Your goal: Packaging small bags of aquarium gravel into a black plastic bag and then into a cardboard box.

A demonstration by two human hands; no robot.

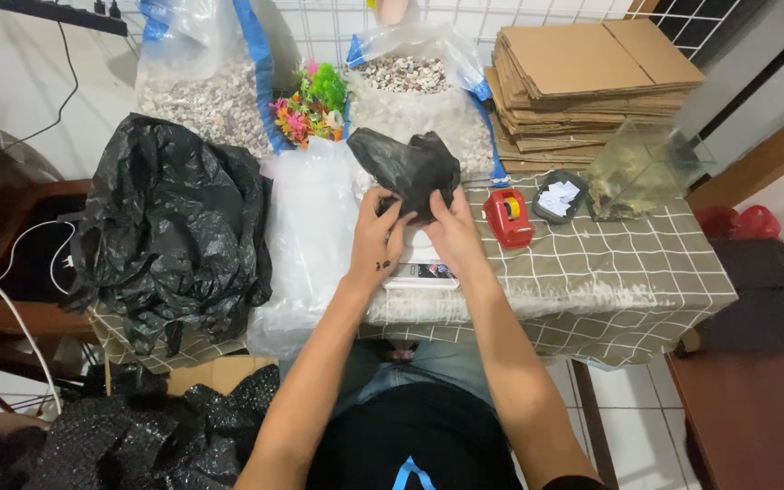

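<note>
Both hands, left hand (pixel 376 231) and right hand (pixel 451 227), clench a black bag (pixel 407 168) above the scale (pixel 421 270). Risk: thin plastic may tear or slip, spilling contents onto the tablecloth (pixel 610 272).

A black plastic bag (pixel 407 168) at centre, a red tape dispenser (pixel 508 218) to its right, an olive tablecloth (pixel 610 272) with white grid, brown cardboard (pixel 583 77) upper right.

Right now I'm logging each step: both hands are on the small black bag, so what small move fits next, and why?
Probably pull the black bag open: the left hand and right hand pinch its lower edge, and it looks crumpled shut.
</note>
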